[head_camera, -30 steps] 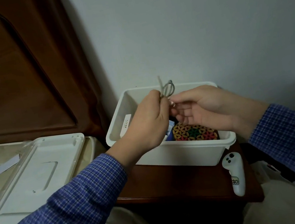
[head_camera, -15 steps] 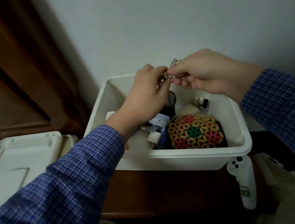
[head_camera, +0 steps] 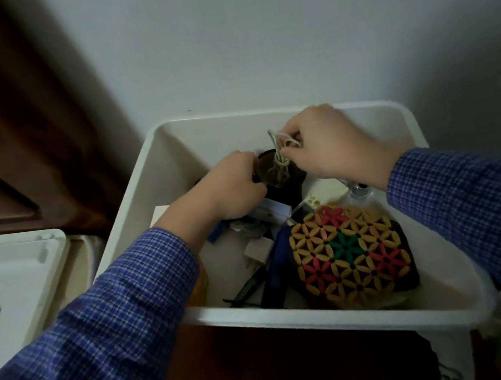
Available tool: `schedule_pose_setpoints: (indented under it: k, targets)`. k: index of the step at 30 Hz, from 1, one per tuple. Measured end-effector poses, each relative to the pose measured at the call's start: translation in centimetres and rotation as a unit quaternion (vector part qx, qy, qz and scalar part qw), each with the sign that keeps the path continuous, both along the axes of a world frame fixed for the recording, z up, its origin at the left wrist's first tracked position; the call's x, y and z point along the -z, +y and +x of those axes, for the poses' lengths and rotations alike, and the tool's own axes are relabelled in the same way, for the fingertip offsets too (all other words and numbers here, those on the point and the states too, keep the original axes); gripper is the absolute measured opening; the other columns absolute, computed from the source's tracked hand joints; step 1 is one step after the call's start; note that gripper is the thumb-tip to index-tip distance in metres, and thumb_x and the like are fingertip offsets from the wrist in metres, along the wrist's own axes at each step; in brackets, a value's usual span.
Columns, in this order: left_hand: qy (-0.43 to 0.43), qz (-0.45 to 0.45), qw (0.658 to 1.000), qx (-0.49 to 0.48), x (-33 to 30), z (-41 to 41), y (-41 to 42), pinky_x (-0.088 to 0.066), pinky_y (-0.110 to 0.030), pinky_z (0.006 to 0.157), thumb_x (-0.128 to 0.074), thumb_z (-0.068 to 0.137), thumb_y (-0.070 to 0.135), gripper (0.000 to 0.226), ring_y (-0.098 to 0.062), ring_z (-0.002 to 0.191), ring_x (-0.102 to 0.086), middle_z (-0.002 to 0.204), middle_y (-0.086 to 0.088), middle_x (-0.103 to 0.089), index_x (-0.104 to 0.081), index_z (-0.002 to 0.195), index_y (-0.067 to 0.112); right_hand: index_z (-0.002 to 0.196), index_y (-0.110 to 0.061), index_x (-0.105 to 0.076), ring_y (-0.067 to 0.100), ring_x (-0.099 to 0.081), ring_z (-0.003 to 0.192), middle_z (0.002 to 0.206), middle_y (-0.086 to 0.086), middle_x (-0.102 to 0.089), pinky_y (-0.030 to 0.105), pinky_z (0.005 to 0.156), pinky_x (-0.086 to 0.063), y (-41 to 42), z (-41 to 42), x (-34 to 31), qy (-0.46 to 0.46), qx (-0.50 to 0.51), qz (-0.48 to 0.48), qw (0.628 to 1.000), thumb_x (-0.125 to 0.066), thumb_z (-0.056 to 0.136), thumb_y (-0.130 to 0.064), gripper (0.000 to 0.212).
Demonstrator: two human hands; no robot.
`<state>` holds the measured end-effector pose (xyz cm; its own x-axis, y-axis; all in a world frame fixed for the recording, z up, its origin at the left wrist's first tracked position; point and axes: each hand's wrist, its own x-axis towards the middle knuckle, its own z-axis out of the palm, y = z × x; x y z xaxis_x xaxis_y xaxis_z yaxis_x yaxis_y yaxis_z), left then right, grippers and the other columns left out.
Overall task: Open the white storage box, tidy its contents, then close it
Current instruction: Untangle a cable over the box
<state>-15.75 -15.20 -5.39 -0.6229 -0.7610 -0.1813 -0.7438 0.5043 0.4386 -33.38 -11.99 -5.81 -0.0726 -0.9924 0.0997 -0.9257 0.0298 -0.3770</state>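
- On a dark wooden surface (head_camera: 271,362) against a pale wall sits the white storage box (head_camera: 142,188), open, with its lid (head_camera: 9,280) lying flat to the left.
- Inside the box, the right hand (head_camera: 331,143) pinches a looped pale cord (head_camera: 278,147) above a dark round container (head_camera: 280,178).
- The left hand (head_camera: 235,185) curls around that container's left edge.
- A colourful flower-patterned pouch (head_camera: 349,253) lies front right, among small clutter.

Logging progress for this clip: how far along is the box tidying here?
Opening looks done: the lid lies off to the left of the white storage box. Tidying is in hand: the right hand pinches a looped cord and the left hand grips something dark beside it. Contents look jumbled; closing remains.
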Motion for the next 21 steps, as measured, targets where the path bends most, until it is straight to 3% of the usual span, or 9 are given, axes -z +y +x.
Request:
schedule_pose_setpoints:
  k: [3, 6, 10, 14, 17, 21]
  targets:
    - [-0.016, -0.008, 1.000, 0.010, 0.6, 0.4, -0.3, -0.054, -0.050, 0.081, -0.058, 0.087, 0.010, 0.028, -0.036, 0.094, -0.063, 0.110, -0.024, -0.061, -0.066, 0.108, -0.007, 0.085, -0.024, -0.072, 0.006, -0.055, 0.062, 0.076, -0.007, -0.066, 0.019, 0.049, -0.033, -0.6, 0.4, 1.6, 0.035, -0.001, 0.021, 0.999, -0.072, 0.088, -0.028, 0.005]
    - [-0.026, -0.014, 0.999, 0.031, 0.9, 0.6, -0.4, -0.053, -0.049, 0.083, -0.057, 0.089, 0.011, 0.028, -0.033, 0.097, -0.062, 0.114, -0.020, -0.057, -0.068, 0.106, -0.008, 0.090, -0.024, -0.065, 0.011, -0.056, 0.065, 0.080, -0.006, -0.065, 0.023, 0.048, -0.033, -1.0, 0.7, 2.8, 0.064, 0.002, 0.058, 0.996, -0.073, 0.084, -0.027, 0.010]
    - [-0.034, -0.008, 0.999, 0.032, 0.7, 0.7, -0.6, -0.050, -0.049, 0.088, -0.055, 0.090, 0.011, 0.027, -0.034, 0.103, -0.060, 0.121, -0.018, -0.053, -0.068, 0.105, -0.008, 0.106, -0.015, -0.050, 0.020, -0.055, 0.069, 0.085, 0.001, -0.058, 0.030, 0.049, -0.034, -1.5, 1.1, 3.3, 0.098, -0.029, 0.088, 0.991, -0.075, 0.083, -0.028, 0.036]
    - [-0.028, -0.003, 0.999, 0.026, 0.8, 0.8, -0.4, -0.051, -0.049, 0.088, -0.055, 0.091, 0.013, 0.029, -0.033, 0.101, -0.060, 0.120, -0.016, -0.053, -0.068, 0.107, -0.008, 0.098, -0.019, -0.045, 0.016, -0.049, 0.062, 0.076, -0.003, -0.052, 0.029, 0.048, -0.028, -1.6, 1.3, 3.2, 0.136, -0.060, 0.090, 0.985, -0.075, 0.084, -0.035, 0.036]
    - [-0.018, -0.002, 1.000, 0.024, 0.8, 0.8, -0.4, -0.051, -0.046, 0.087, -0.055, 0.090, 0.012, 0.029, -0.031, 0.100, -0.060, 0.118, -0.013, -0.052, -0.068, 0.109, -0.007, 0.091, -0.025, -0.052, 0.019, -0.056, 0.070, 0.084, -0.001, -0.062, 0.029, 0.054, -0.037, -1.5, 1.2, 2.8, 0.147, -0.078, 0.098, 0.981, -0.074, 0.083, -0.041, 0.028]
    - [-0.013, 0.008, 1.000, 0.020, 0.7, 0.8, -0.5, -0.053, -0.046, 0.083, -0.055, 0.089, 0.011, 0.027, -0.032, 0.095, -0.061, 0.113, -0.016, -0.055, -0.069, 0.105, -0.005, 0.098, -0.022, -0.070, 0.016, -0.068, 0.081, 0.089, -0.004, -0.071, 0.037, 0.075, -0.059, -1.3, 1.0, 1.4, 0.051, -0.069, 0.146, 0.985, -0.073, 0.080, -0.055, 0.038]
